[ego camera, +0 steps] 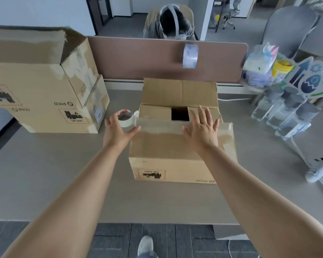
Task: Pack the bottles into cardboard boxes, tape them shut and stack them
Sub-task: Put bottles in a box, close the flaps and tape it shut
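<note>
A person's left hand (119,130) grips a roll of tape (126,120) at the left edge of a cardboard box (175,164) in the middle of a grey table (63,174), fingers and thumb curled round the roll. The right hand (201,132) lies on the box's near flap with fingers straight and spread, apparently pressing it down.

The box is not yet sealed. Its far flap stands upright and a dark gap shows between the folded side flaps; nothing inside can be made out. Closing that flap and taping the seam look to be the steps in hand.

Several clear bottles (287,112) with grey caps stand right of the box, still unpacked. Left of it sit more cardboard boxes (35,90), the tallest with a top flap raised, so packing, taping and stacking all seem far from finished.

The box's front carries "PICO" and a hazard label reading "UN 3481", both upside down to the camera; the boxes to its left bear the same marks, with their "UN 3481" the right way up. Behind the box a second roll of tape (190,55) hangs on a brown desk divider (138,56). A white controller (317,169) lies to the box's right
</note>
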Action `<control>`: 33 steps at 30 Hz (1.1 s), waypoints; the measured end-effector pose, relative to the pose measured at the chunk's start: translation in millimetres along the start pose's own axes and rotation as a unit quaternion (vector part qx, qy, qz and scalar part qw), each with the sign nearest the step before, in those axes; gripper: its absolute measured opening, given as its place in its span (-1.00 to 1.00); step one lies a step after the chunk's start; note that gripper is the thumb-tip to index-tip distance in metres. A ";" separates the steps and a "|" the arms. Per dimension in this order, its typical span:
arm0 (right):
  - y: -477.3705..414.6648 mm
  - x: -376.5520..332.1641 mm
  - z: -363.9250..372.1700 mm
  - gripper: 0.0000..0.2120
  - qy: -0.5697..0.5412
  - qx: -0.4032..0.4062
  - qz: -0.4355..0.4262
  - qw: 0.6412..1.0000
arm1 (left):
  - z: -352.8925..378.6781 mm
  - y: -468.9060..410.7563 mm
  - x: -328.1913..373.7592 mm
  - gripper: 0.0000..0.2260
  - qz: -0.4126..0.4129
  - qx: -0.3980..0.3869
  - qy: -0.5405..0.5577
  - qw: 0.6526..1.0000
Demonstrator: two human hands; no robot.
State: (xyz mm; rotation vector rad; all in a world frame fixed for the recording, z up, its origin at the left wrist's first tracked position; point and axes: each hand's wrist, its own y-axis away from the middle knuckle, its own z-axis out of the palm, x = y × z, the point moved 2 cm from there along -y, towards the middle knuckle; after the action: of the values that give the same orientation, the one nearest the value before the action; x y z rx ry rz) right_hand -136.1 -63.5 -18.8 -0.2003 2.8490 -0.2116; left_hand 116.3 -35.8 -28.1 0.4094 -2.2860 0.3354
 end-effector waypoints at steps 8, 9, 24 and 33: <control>-65.8 -33.1 34.7 -0.50 0.013 -0.025 0.033 0.999 | 39.0 -93.7 12.7 -0.42 -0.045 -0.148 0.022 0.988; -65.7 -32.5 35.1 -0.50 0.015 -0.024 0.028 0.999 | 41.9 -97.8 14.6 -0.42 -0.068 -0.164 0.032 0.984; -60.9 -31.6 43.2 -0.38 0.031 0.188 -0.022 0.981 | 75.3 -134.6 17.3 -0.59 -0.174 -0.267 0.375 0.871; -55.0 -36.6 34.1 -0.48 0.069 0.246 -0.101 0.962 | 63.5 -105.3 2.9 -0.89 -0.171 -0.291 0.394 0.855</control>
State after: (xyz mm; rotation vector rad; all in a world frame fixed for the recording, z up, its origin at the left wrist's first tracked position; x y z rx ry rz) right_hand -85.2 -116.0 -32.6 -0.3801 2.7971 -0.9936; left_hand 114.2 -155.5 -56.4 0.2762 -1.3663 -0.3315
